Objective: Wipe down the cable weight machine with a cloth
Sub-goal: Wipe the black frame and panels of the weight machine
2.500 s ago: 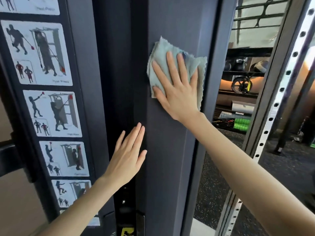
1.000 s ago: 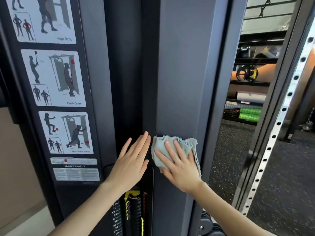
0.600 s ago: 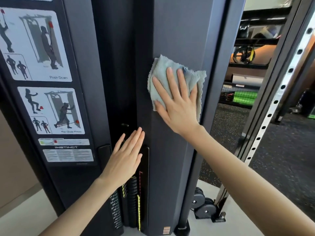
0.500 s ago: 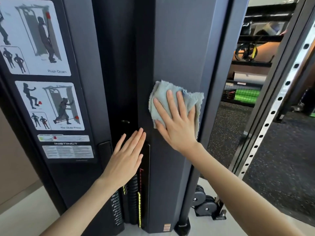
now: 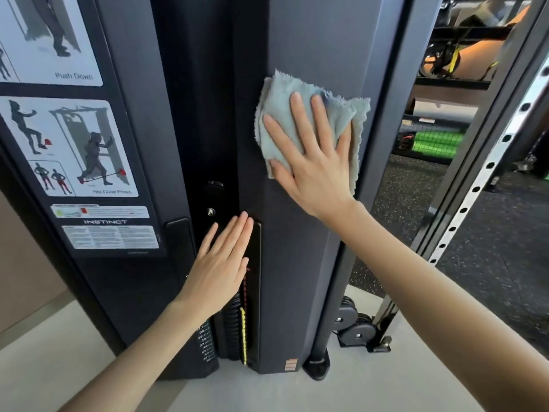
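**Clerk:** Where is the cloth?

**Inspector:** The cloth (image 5: 279,96), pale blue-grey, folded and with frayed edges, lies flat on the dark front panel of the cable weight machine (image 5: 297,278). It sits in the upper part of the panel, and its right edge reaches the panel's right corner.

**Clerk:** Right hand?

**Inspector:** The right hand (image 5: 315,171) presses the cloth against the panel with the palm flat. Its fingers (image 5: 298,120) are straight and spread, and the thumb is out to the left along the cloth's lower edge. Nothing is pinched.

**Clerk:** Left hand?

**Inspector:** The left hand (image 5: 219,272) is lower and to the left, laid flat over the slot beside the panel. The fingers are straight and close together, and the thumb stands slightly apart. It holds nothing. I cannot tell how firmly it bears on the surface.

**Clerk:** Surroundings?

**Inspector:** The weight stack (image 5: 234,325), with a yellow strip and numbered plates, shows in the slot below the left hand. The exercise placard (image 5: 74,144) is on the left column. The pulley wheels (image 5: 353,322) are at the base on the right, and beside them rises a perforated upright (image 5: 481,179). The green rolls (image 5: 430,142) are on a far shelf. The pale floor (image 5: 297,394) is nearest the camera.
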The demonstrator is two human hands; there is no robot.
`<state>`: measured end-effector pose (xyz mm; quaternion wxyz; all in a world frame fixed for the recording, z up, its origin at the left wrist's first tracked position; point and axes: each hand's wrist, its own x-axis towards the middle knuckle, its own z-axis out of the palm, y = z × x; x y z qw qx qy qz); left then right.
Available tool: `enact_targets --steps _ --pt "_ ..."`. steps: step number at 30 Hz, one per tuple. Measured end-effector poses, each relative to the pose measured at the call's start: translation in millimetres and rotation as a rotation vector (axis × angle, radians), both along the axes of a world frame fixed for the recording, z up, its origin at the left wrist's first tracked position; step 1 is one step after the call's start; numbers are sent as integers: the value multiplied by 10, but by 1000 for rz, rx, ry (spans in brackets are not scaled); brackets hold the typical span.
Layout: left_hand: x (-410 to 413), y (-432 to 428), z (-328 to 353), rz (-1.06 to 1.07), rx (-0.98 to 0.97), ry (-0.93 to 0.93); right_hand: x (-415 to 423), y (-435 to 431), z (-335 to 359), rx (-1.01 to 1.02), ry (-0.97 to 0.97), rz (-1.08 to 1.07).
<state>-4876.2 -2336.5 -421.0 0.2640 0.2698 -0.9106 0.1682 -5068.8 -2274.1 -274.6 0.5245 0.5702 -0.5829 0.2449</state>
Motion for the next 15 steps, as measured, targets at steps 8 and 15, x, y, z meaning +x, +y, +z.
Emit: enact_targets --steps 8,15 --pt "28 -11 1 -25 -13 3 64 104 -1572 137 -111 -19" --pt "-8 18 -7 -2 -27 21 36 62 -859 76 -146 45"
